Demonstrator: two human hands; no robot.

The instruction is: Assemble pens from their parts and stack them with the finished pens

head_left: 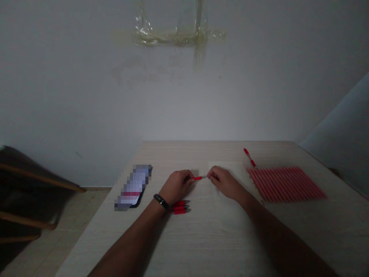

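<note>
My left hand point(176, 186) is closed around a red pen point(197, 178) near the middle of the pale wooden table point(219, 238). My right hand point(224, 181) pinches the pen's thin pale tip end from the other side. Both hands rest on the tabletop, almost touching. A black band sits on my left wrist. Right beside that wrist lie three finished red pens point(181, 207) with dark tips. To the right of my right hand a row of several red pen barrels point(286, 183) lies side by side.
A phone point(134, 187) lies on the table left of my left hand. One loose red pen point(250, 158) lies behind the row of barrels. A dark chair point(25, 192) stands at the left, off the table. A wall rises just behind the table.
</note>
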